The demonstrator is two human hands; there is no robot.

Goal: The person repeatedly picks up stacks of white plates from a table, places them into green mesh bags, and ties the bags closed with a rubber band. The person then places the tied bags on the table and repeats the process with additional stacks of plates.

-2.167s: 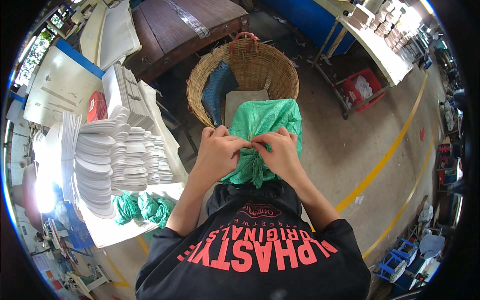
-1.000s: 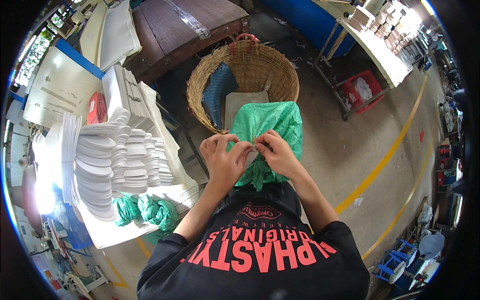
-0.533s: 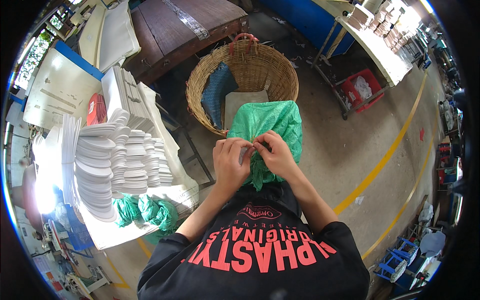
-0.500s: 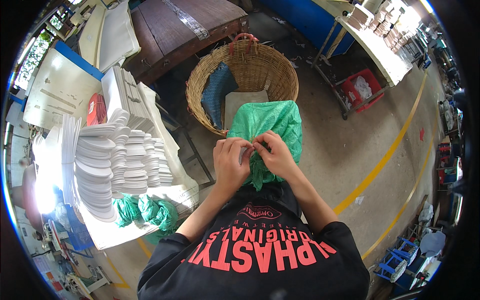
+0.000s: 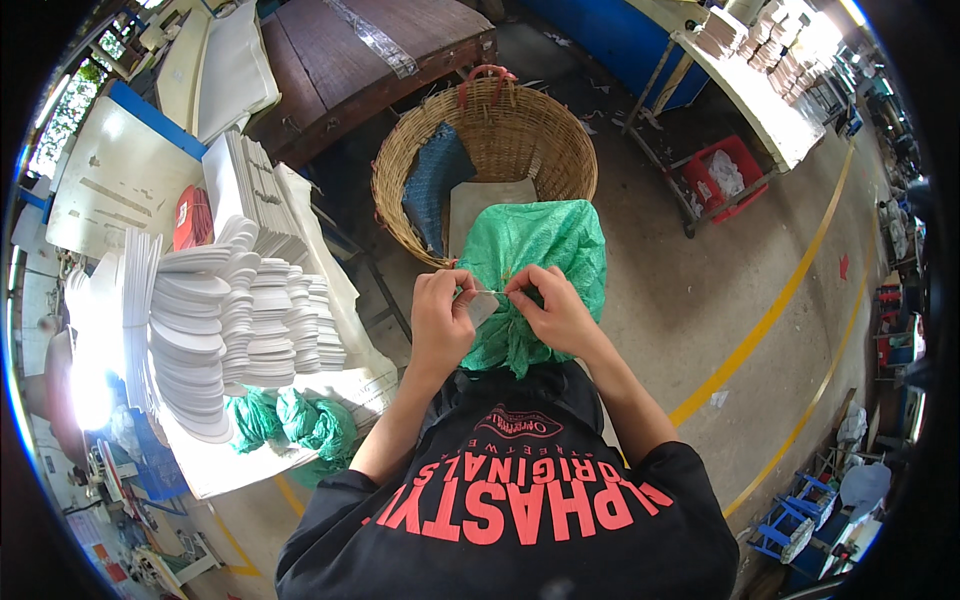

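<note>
A green woven sack (image 5: 545, 240) stands in front of me, its gathered mouth bunched toward my body. Over it my left hand (image 5: 440, 315) and my right hand (image 5: 553, 310) each pinch an end of a thin pale string (image 5: 489, 292), stretched across the gap between them. A small pale flap (image 5: 484, 309) shows just below the string, beside my left fingers; whether it is a tag I cannot tell. Just beyond the sack is a round wicker basket (image 5: 545, 110) with blue woven material (image 5: 437, 180) inside.
Stacks of white flat pieces (image 5: 190, 320) and bundled green sacks (image 5: 315, 420) lie on the table at my left. A dark wooden table (image 5: 330, 60) stands behind the basket. To the far right is a cart (image 5: 780, 135) with a red bin (image 5: 727, 180) beneath.
My left hand has moved left, away from the right one. The hands were nearly touching at the sack's mouth; now the string shows taut between them.
</note>
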